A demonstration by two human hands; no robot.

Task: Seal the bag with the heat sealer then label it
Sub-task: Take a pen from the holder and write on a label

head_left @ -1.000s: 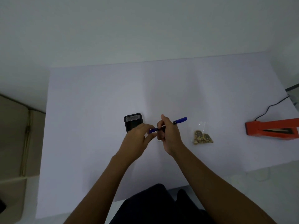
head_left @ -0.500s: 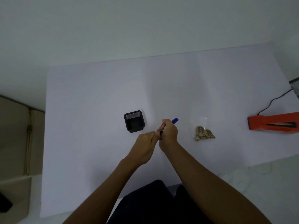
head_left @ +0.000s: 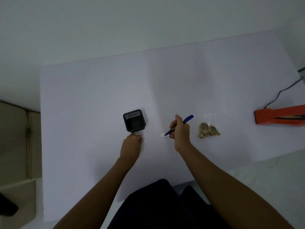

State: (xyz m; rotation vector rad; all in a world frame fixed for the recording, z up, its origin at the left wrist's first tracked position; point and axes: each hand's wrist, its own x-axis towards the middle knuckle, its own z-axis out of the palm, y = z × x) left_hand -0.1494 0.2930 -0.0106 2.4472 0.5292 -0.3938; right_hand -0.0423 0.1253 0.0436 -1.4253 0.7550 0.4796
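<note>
Across the frame's middle, your table (head_left: pixel 99 90) carries everything. Far right edge: heat sealer (head_left: pixel 279 116), parked well clear of the writing spot. Left of centre, black bin (head_left: pixel 134 120). Right of centre, the bag (head_left: pixel 208 129) lies flat, awaiting its label. Your right hand (head_left: pixel 180 131) grips the pen (head_left: pixel 187 119), tip on the label (head_left: pixel 164 134). Your left hand (head_left: pixel 132 144) is curled by the bin; possibly holding the cap, can't tell.

I see a white table (head_left: pixel 99 90) filling most of the frame. At centre sits a black square holder (head_left: pixel 134 120). Right of centre lies a small white label (head_left: pixel 163 134), then a clear bag (head_left: pixel 208 129) of brown pieces. At the right edge rests the orange heat sealer (head_left: pixel 279 117), its black cord (head_left: pixel 280 93) trailing toward the upper right.
</note>
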